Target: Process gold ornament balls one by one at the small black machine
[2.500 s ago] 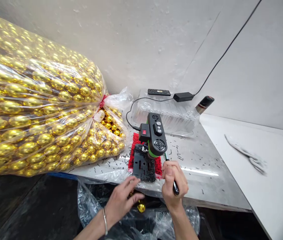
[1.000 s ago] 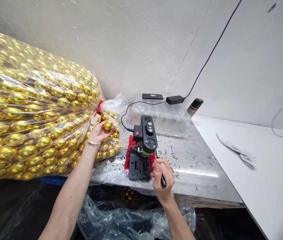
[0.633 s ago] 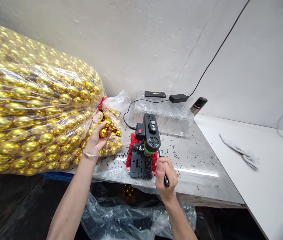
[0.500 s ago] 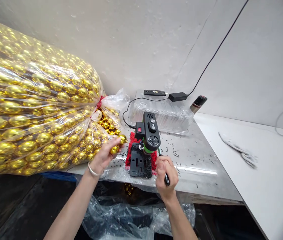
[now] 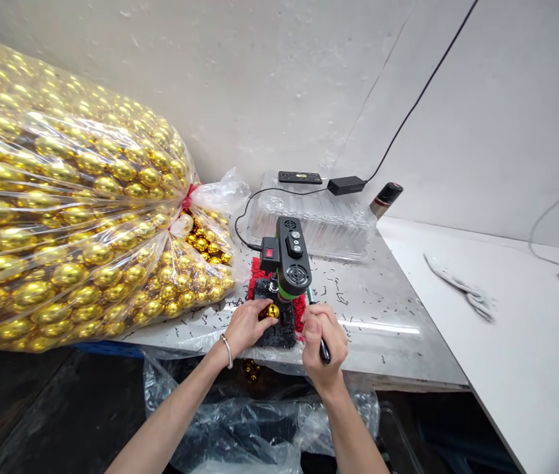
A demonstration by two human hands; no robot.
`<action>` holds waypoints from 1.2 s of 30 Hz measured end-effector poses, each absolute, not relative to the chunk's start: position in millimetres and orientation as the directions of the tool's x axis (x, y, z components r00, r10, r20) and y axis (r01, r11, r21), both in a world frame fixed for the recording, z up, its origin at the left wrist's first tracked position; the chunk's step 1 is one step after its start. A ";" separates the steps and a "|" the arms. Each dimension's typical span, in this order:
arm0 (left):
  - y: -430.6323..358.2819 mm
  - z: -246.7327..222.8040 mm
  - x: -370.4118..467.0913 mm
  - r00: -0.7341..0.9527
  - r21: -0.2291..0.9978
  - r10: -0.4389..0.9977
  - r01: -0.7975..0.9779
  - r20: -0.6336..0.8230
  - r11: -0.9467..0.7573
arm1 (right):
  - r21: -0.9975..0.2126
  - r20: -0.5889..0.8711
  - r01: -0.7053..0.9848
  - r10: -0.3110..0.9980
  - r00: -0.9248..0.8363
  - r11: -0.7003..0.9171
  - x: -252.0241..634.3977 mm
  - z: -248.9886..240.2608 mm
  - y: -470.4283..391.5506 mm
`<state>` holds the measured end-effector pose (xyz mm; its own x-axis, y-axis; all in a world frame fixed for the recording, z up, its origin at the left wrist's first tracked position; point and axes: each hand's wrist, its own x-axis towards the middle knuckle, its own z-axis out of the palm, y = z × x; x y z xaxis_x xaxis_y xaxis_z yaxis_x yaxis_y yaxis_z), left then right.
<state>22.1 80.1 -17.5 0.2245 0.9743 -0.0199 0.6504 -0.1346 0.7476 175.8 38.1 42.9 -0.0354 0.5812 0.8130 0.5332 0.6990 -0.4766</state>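
Between its thumb and fingers, my left hand [image 5: 252, 322] holds a gold ball [image 5: 273, 310] over the black base plate [image 5: 279, 334], just below the head of the small black machine [image 5: 293, 257]. My right hand [image 5: 326, 342] is wrapped round the black lever handle [image 5: 325, 352] at the machine's right side. A red textured mat [image 5: 255, 270] lies beneath the base. To the left, a large clear bag [image 5: 72, 217] full of gold balls is tied with a red tie [image 5: 189, 196].
Behind the machine, a clear plastic tray [image 5: 309, 227] carries a black power adapter [image 5: 346, 185] and a black strip [image 5: 300, 177]. A dark-capped can [image 5: 386, 199] leans nearby. Black slivers litter the metal table [image 5: 382, 316]. Clear plastic [image 5: 230, 428] hangs below its front edge.
My left hand has moved right from beside the bag to the machine's base, with one gold ball now visible in its fingers. My right hand still grips the lever. The view has shifted slightly.
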 end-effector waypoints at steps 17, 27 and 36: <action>81.0 -16.2 29.3 0.257 0.674 0.966 0.716 -0.009 -0.184 | -0.433 0.850 0.511 0.525 -0.042 0.742 177.7 -2.6 41.4; 78.6 -16.9 30.1 0.242 0.687 0.970 0.706 -0.010 -0.169 | -0.342 0.888 0.532 0.451 -0.086 0.775 179.2 -20.1 48.3; 72.3 -18.6 23.6 0.181 0.794 0.983 0.593 0.030 -0.133 | -0.604 0.761 0.439 0.646 0.068 0.665 172.4 60.8 39.2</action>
